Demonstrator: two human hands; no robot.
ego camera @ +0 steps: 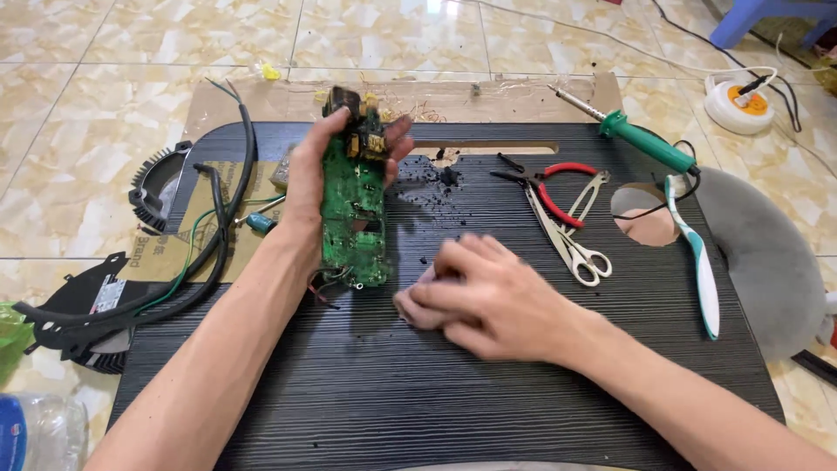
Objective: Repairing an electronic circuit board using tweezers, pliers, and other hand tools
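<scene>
I see the green circuit board (353,205) held upright above the black tray table's (453,401) far-left part, my left hand (309,179) clamped around its top. My right hand (488,296) presses a pinkish cloth (411,307) flat mid-table. With 1 hand gripping, I judge the board could slip or its dangling wires snag. Black crumbs (427,187) could scatter. Pliers (545,179), scissors (580,240), soldering iron (641,139) and toothbrush (697,253) lie along the right edge; tiled floor (78,105) surrounds.

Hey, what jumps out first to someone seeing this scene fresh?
The green circuit board held upright in the left hand above the black tabletop. Just right of it, the right hand presses a pinkish cloth onto the table. Farther right lie red-handled pliers, scissors and a green-handled soldering iron.
</scene>
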